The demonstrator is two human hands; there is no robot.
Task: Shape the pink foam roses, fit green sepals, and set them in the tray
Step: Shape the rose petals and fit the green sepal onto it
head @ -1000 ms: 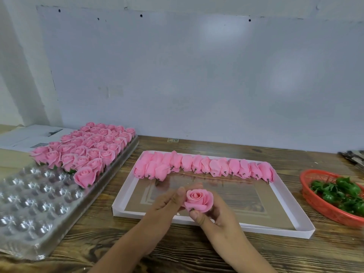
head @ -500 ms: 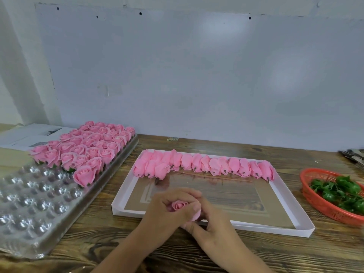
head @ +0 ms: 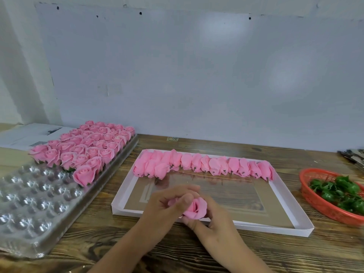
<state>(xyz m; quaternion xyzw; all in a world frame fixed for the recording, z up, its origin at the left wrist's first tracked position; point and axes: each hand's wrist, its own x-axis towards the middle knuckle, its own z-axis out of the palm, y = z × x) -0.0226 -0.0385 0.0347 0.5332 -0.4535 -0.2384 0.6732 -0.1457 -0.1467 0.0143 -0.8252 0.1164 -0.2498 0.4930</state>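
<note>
Both hands meet over the near edge of the white box lid (head: 291,228), and from my remote seat the head view is all I have. My left hand (head: 167,209) curls its fingers over the top of the pink rose (head: 196,208), and my right hand (head: 214,223) cups it from below with fingers wrapped around its base, so both are clamped on that one bloom. I judge this to be the shaping step, and to do it well I would keep the lower grip steady and let only the upper fingertips coax the outer petals outward, lightly, since foam likely creases if pinched hard. Whether a sepal is already on the base I cannot tell; it is hidden in my palm. At the far side of the box lid lies a row of unshaped buds (head: 202,166). Right of the box lid, the red basket (head: 315,201) holds the green sepals (head: 342,192), my likely next reach. Left of the box lid, the clear tray (head: 39,201) is filled with finished roses (head: 86,150) at its far end, with empty cups nearer me.
</note>
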